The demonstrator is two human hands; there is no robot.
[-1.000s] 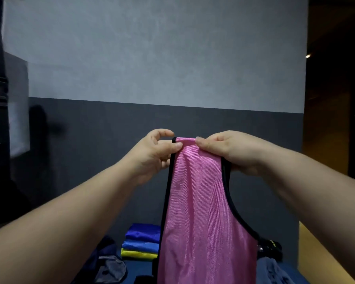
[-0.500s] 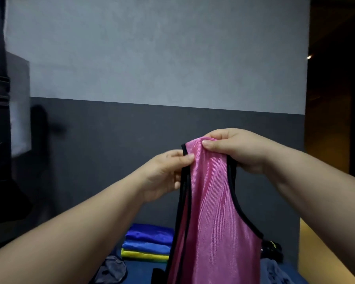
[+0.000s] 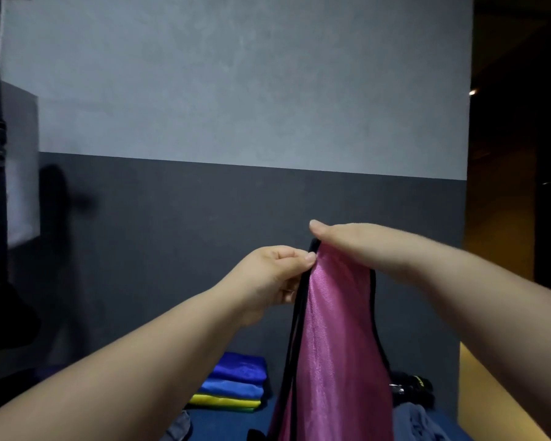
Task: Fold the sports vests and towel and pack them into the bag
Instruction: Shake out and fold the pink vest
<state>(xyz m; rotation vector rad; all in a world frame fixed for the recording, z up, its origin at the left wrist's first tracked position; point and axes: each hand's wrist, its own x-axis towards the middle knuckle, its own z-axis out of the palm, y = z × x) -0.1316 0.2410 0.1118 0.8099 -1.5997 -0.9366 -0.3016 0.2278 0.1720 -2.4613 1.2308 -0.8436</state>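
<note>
Vest: I hold the pink sports vest up in the air in front of me; it has black trim along its edges and hangs down past the bottom of the view.
Left hand: my left hand is closed, thumb and fingers pinching the vest's black-trimmed left edge just below the top.
Right hand: my right hand grips the top of the vest from above (fingers hidden behind the cloth, thumb stretched out over it).
Writing: none I can read; a dark item at the lower right carries small yellow-green marks, too small to make out.
Folded stack: blue, lighter blue and yellow-green cloths lie piled on the blue surface below, left of the hanging vest.
Other cloth: a grey-blue garment lies crumpled at the lower right, and a grey piece at the lower left.
In the way: the vest and my forearms cover much of the surface.
Behind: a wall, pale above and dark grey below.
</note>
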